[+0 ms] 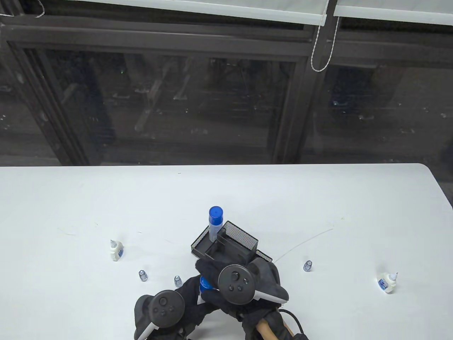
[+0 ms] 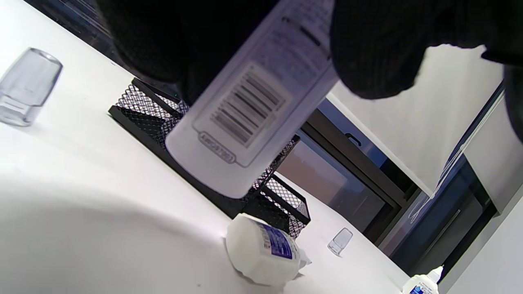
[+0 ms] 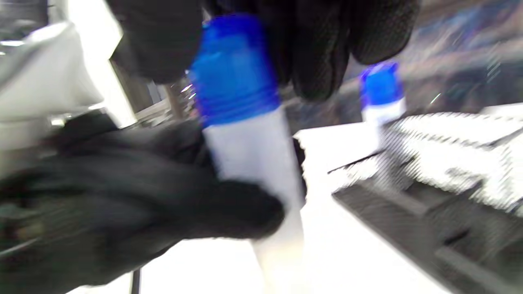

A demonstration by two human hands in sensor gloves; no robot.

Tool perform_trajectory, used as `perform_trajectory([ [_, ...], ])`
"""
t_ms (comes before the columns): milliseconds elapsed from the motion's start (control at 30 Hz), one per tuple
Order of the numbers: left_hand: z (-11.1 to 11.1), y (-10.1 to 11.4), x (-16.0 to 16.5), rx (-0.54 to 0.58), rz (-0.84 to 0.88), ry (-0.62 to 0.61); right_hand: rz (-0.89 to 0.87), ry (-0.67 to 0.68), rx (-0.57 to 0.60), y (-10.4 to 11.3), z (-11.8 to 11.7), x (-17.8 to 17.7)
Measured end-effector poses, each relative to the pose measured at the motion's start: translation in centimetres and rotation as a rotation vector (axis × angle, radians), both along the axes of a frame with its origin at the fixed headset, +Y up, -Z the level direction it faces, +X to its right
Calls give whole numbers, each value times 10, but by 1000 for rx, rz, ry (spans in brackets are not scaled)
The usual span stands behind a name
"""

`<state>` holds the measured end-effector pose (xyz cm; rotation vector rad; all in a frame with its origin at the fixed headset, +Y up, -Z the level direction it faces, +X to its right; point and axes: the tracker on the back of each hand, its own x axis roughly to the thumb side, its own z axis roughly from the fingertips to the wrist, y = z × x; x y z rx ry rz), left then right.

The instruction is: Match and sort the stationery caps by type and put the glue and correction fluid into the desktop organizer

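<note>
The left hand (image 1: 184,297) has its fingers curled round the white body of a glue stick (image 2: 241,110), held clear of the table. The right hand (image 1: 247,283) has its fingertips closed on that stick's blue cap (image 3: 233,69), apparently pressing or twisting it on, though the right wrist view is too blurred to show whether it is seated. If the cap sits crooked, it could pop off once the stick goes in.

Just beyond the hands stands the black mesh organizer (image 1: 244,237), already holding one capped glue stick (image 1: 215,221) upright; a clumsy insertion could knock that one or nudge the light organizer.

Small clear caps (image 1: 143,275) stand near the hands and could be swept away by a sleeve. Two uncapped correction fluid bottles (image 1: 116,250) wait well apart, left and right, and one lies tipped beside the organizer in the left wrist view, possibly leaking
</note>
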<state>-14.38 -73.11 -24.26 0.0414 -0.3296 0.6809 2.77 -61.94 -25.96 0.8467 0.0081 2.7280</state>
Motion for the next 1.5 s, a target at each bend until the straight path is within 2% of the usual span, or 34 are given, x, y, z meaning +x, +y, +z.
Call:
perform_trajectory([
  [33,0,0,0,-1,5,0,3,-5,30,1,0,1],
  [167,0,2,0,6,22,3,-52,93,-127,-1,-2,0],
  [300,1,1,1,10,-4,-4,-10,-3,-10,-1,0,1],
  [400,1,1,2,9,-1,-9,30,73,-88,-2,0,-1],
  [533,0,2,0,6,24,-3,5,102,-101,-4,-1,-3],
  [800,-2,1,-3,-20,36,-31,-117,116,-56,-9,-3,-3],
  [967,0,10,-9,31,50,-43,-130,138,-64,-9,-4,-3],
  [1200,5,17,-10,115,31,28,-212,82,23,-6,0,-2],
  [1300,6,17,-9,119,25,22,-182,87,-26,-5,0,-2],
  [1367,7,17,-8,123,25,23,-201,86,-11,-6,0,-1],
  [1500,5,13,-11,95,30,24,-201,43,-98,-3,-5,15],
])
